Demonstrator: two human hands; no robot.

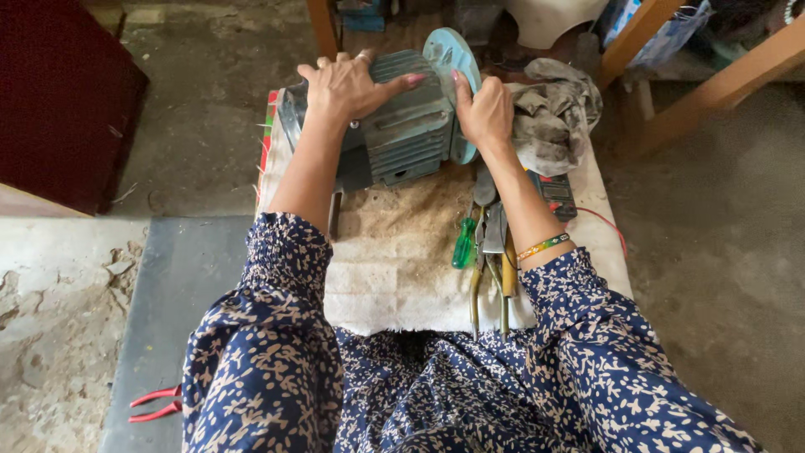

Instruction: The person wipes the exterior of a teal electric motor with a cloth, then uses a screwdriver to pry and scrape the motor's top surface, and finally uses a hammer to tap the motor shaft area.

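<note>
1. A grey-green electric motor [402,126] lies on its side at the far end of a low tabletop [604,252] covered with a dirty white cloth [394,277].
2. The left hand [348,84] lies flat on top of the motor, near its back end. Its fingers are spread and bent over the ribbed body.
3. The right hand [485,113] is at the motor's front end. It presses on the round blue end plate [449,50], with the fingers up against the plate and close together.
4. So the motor sits under the left hand and between both hands.
5. A crumpled grey rag [558,117] lies just beside the right hand.
6. Nearer the person, by the right arm, lie a green-handled screwdriver [464,243], pliers with yellow handles [495,277] and a small dark meter [555,195].
7. Red-handled pliers [155,404] lie on a grey slab [176,285] down on the left, well apart from the hands.
</note>
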